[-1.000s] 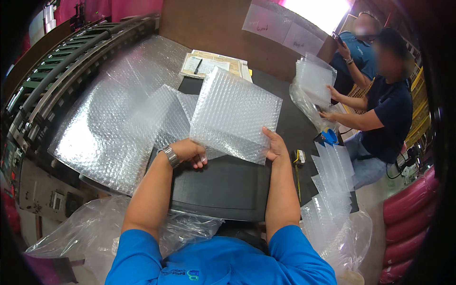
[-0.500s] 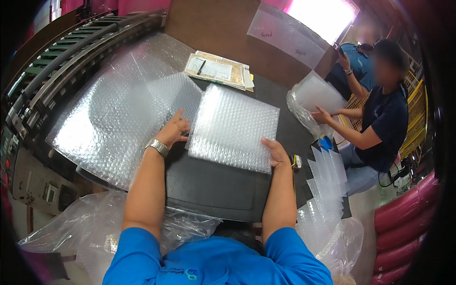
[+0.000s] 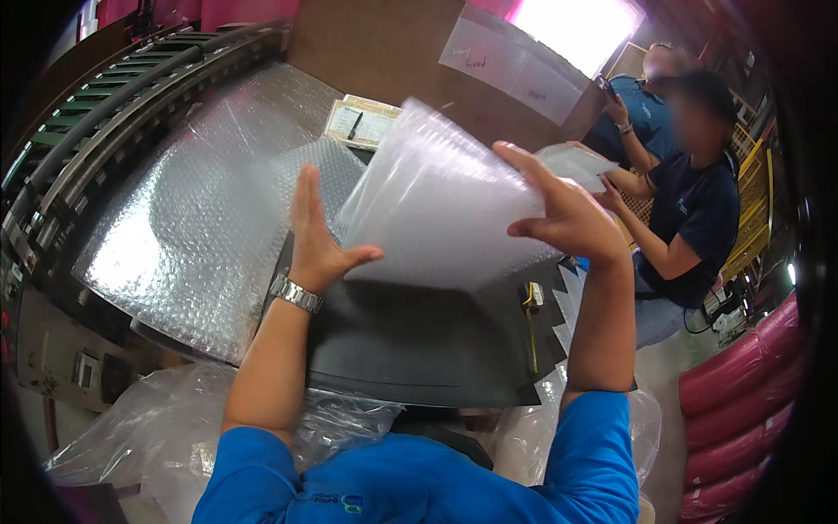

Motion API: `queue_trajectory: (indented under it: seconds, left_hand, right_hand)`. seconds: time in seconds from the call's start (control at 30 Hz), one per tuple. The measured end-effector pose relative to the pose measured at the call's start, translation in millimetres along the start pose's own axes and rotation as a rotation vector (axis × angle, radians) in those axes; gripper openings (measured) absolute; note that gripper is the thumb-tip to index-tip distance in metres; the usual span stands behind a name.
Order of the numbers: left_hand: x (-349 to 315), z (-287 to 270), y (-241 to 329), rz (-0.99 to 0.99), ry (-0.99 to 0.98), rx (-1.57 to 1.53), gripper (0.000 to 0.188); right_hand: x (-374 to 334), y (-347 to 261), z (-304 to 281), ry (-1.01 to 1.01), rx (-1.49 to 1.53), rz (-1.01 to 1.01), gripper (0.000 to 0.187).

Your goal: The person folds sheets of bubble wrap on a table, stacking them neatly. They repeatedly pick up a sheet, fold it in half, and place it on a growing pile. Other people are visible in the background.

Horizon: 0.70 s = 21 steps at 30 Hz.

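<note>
A stack of clear bubble-wrap sheets is tipped up over the dark table, between my two hands. My left hand is beside the stack's left edge, fingers stretched up and thumb spread out. At the right edge is my right hand, its thumb and fingers wide apart around the stack's side. I cannot tell how firmly either palm presses on the sheets. A larger bubble-wrap sheet covers the table's left part, with a smaller bubble-wrap piece on it.
A clipboard with papers and a pen lies behind the stack. A yellow tape measure is near the table's right side. Two people stand at the right, one handling clear sheets. A roller conveyor runs along the left; pink rolls are at right.
The bubble-wrap stack has come up from lying on the table to a tilted position. My right hand has risen with it; my left hand has turned upright beside it.
</note>
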<state>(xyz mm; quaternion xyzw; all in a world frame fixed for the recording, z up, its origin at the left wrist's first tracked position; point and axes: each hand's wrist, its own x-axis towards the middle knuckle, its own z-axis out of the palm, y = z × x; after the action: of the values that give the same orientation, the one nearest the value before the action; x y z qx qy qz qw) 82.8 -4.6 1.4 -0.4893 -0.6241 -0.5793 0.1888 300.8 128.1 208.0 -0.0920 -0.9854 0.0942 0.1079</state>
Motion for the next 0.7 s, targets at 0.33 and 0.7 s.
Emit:
queue_trajectory:
  seconds: [0.33,0.7]
  left_hand:
    - [-10,33,18,-0.365,-0.517,-0.609,0.086]
    - [-15,36,18,-0.420,-0.342,-0.505,0.053]
  right_hand:
    - [3,-1,25,-0.055,-0.136,0.089,0.093]
    - [-52,46,54,0.945,0.209,0.143,0.037]
